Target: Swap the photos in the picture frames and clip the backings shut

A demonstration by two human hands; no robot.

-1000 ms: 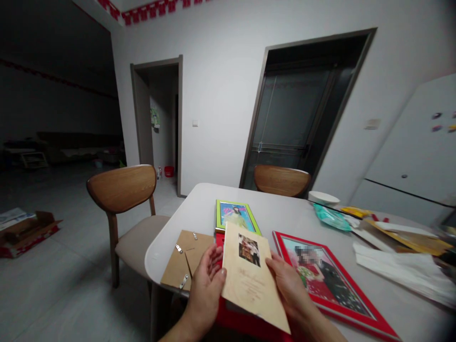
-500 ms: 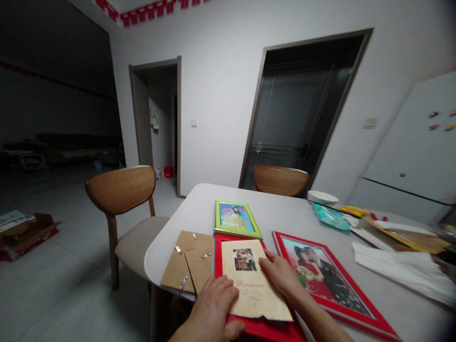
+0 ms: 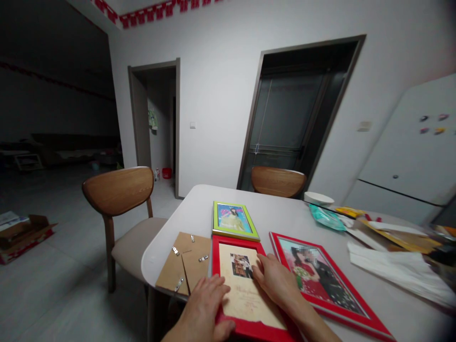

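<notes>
A beige printed card (image 3: 245,289) with a small photo lies inside a red picture frame (image 3: 235,241) at the table's near edge. My left hand (image 3: 204,308) lies flat on the card's left side, its thumb over the frame's front rail. My right hand (image 3: 276,280) presses flat on the card's right side, fingers stretched toward the small photo. A brown frame backing board (image 3: 181,263) with metal clips lies just left of the frame.
A green-framed photo (image 3: 233,219) and a large red-framed photo (image 3: 320,280) lie on the white table (image 3: 292,218). White paper (image 3: 399,270), a teal packet (image 3: 326,217) and a white bowl (image 3: 318,197) sit to the right. Wooden chairs (image 3: 119,190) stand left and behind.
The card was held up in both hands; it has been lowered into the red frame, and both hands now press it flat.
</notes>
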